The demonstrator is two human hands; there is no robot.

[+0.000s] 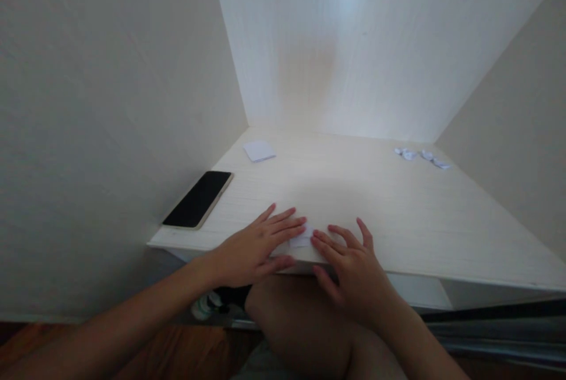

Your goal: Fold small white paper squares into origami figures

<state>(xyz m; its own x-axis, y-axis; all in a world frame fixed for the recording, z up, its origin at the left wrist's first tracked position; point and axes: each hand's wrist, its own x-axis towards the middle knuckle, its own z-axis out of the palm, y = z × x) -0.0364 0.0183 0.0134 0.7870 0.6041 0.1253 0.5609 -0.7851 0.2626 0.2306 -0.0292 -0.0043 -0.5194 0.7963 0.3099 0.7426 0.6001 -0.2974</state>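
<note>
A small white piece of paper lies on the pale wooden desk close to its front edge. My left hand rests flat on the desk with its fingers stretched out, the fingertips on the paper's left side. My right hand lies flat too, fingers spread, with its fingertips touching the paper's right side. Neither hand grips anything.
A black phone lies face up at the desk's left edge. A small stack of white paper squares sits at the back left. A few folded white paper pieces lie at the back right. Walls enclose the desk on three sides. My knee is below the front edge.
</note>
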